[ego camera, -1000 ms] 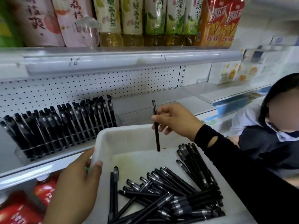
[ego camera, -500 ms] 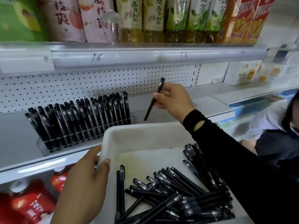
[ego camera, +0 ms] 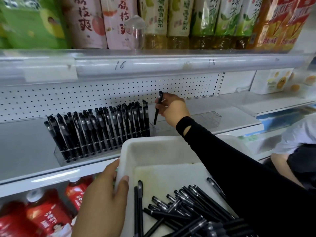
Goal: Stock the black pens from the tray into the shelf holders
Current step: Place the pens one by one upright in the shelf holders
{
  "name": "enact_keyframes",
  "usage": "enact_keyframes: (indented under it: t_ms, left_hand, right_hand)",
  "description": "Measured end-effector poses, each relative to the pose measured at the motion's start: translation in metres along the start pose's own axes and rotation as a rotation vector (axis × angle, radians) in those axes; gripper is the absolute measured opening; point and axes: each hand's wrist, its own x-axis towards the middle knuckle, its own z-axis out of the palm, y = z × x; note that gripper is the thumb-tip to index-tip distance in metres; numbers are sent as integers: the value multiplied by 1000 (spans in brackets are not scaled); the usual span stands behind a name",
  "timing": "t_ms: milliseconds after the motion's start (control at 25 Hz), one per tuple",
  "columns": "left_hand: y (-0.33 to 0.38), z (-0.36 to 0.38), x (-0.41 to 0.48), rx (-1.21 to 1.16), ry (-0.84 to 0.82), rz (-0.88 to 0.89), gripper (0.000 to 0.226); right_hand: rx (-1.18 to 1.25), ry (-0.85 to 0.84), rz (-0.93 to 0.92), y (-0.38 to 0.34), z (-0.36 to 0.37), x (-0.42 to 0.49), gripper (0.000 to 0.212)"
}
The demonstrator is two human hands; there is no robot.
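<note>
My right hand pinches one black pen nearly upright, tip down, just right of the full clear holder packed with several black pens on the shelf. The pen's tip hangs over the left end of a second clear holder, which looks empty. My left hand grips the left rim of the white tray, thumb inside. Several loose black pens lie heaped in the tray's near right part.
The shelf above carries drink bottles and its front rail overhangs the pen shelf. Red bottles stand on the shelf below. A perforated back panel closes the rear. Another person crouches at the right.
My right hand has carried the pen from above the tray up and left to the shelf, turning it more upright beside the full holder. The left hand keeps its grip on the tray.
</note>
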Motion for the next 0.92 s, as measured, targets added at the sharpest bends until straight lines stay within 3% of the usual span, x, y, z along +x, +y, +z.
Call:
enact_keyframes:
  t_ms: [360, 760, 920]
  left_hand:
    - [2, 3, -2, -31, -8, 24, 40]
    - [3, 4, -2, -35, -34, 25, 40]
    - [8, 3, -5, -27, -45, 32, 42]
  right_hand:
    - [-153, 19, 23, 10, 4, 16, 15]
    - [-613, -289, 93, 14, 21, 20, 20]
    - [-646, -338, 118, 13, 21, 22, 26]
